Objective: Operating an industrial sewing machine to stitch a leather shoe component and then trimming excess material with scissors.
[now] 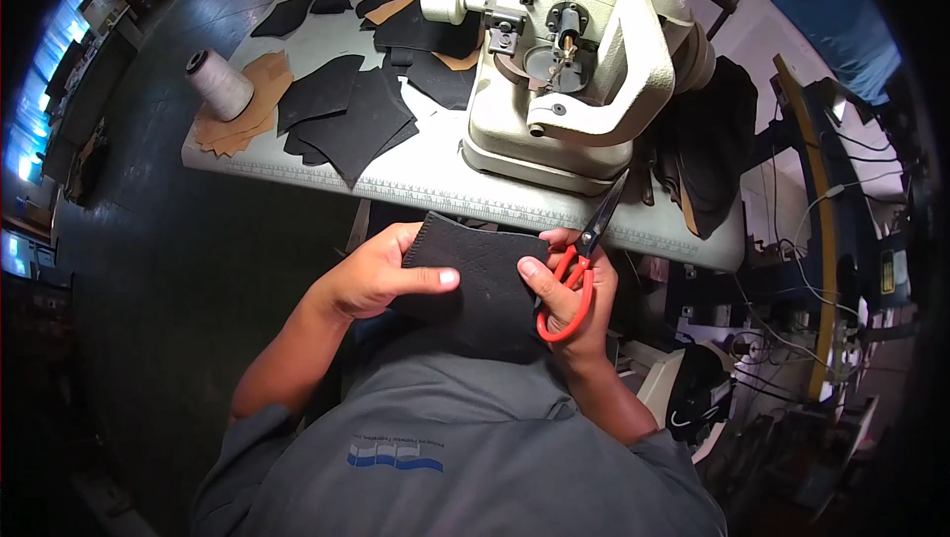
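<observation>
My left hand (368,275) grips the left side of a black leather piece (485,285), its thumb lying flat on top. Along that left edge runs a row of short stitches or notches. My right hand (569,309) pinches the right side of the same piece, thumb on top. Scissors with red handles (588,252) also sit in the right hand, their dark blades pointing up and away toward the table. The piece is held in front of my body, just off the table's near edge. Its lower part hangs down toward my grey shirt, and the fingers beneath it are hidden.
Ahead, a cream industrial sewing machine (554,156) stands on a white table (435,202) with a ruler-marked edge. Black cut pieces (356,121) and a thread cone (218,87) on tan pieces (272,87) lie left. Dark material (708,141) is heaped right, near cables and machinery.
</observation>
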